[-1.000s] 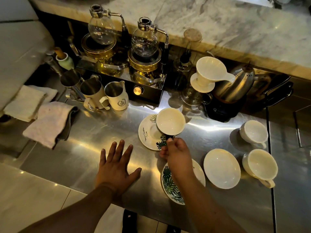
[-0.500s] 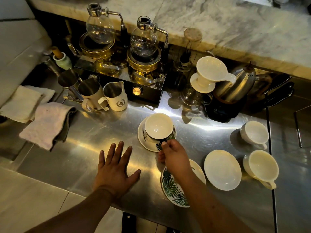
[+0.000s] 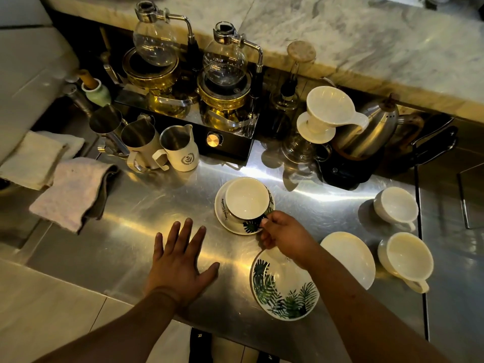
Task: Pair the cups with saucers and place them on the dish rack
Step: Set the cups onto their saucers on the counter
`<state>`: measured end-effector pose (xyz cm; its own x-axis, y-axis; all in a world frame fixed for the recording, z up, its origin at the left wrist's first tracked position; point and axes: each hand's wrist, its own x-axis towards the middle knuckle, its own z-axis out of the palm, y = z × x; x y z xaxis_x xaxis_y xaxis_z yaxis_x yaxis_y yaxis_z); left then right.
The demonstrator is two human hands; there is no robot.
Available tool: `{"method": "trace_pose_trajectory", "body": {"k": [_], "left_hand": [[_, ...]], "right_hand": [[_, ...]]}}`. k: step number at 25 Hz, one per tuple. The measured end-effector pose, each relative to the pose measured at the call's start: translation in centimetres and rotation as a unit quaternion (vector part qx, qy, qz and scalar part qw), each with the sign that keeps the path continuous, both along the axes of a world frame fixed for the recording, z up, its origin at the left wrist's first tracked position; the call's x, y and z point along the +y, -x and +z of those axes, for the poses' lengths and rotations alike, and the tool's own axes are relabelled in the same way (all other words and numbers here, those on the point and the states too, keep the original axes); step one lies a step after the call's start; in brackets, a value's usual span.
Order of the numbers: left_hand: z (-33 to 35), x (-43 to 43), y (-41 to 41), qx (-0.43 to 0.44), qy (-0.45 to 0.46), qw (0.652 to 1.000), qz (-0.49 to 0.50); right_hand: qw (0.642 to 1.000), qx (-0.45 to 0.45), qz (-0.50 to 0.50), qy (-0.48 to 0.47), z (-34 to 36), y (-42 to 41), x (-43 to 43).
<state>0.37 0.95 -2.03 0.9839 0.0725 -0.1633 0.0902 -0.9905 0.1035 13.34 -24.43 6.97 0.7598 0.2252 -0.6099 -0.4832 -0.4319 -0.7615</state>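
Note:
A leaf-patterned cup (image 3: pixel 246 201) sits on a matching saucer (image 3: pixel 222 213) in the middle of the steel counter (image 3: pixel 146 216). My right hand (image 3: pixel 284 233) pinches the cup's handle at its near right side. My left hand (image 3: pixel 180 260) lies flat on the counter, fingers spread, holding nothing. A second leaf-patterned saucer (image 3: pixel 284 289) lies near the front edge, partly under my right forearm. A plain white saucer (image 3: pixel 348 258) lies to its right. Two plain white cups (image 3: pixel 396 206) (image 3: pixel 407 258) stand at the far right.
Behind stand two siphon brewers (image 3: pixel 227 64), three milk pitchers (image 3: pixel 178 148), a white dripper on a glass server (image 3: pixel 327 111) and a steel kettle (image 3: pixel 372 132). Folded cloths (image 3: pixel 70 189) lie at the left. No dish rack is in view.
My right hand carried the leaf-patterned cup left and down from above the saucer's right edge until it rests centred on the saucer. My left hand stayed put.

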Motion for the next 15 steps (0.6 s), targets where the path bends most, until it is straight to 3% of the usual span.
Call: {"method": "trace_pose_trajectory", "body": {"k": [8,12,15], "left_hand": [[0.6,-0.1,-0.1,0.013,-0.002,1.000,0.003],[0.8,-0.1,-0.1,0.017,0.000,1.000,0.005],[0.8,-0.1,-0.1,0.015,0.003,1.000,0.002]], "right_hand": [[0.997,-0.052,-0.023,0.052,0.4,0.8,-0.4],[0.979,-0.110,-0.161,0.063,0.8,1.7,-3.3],[0.946,-0.102,-0.303,0.053,1.3,2.0,-6.4]]}}
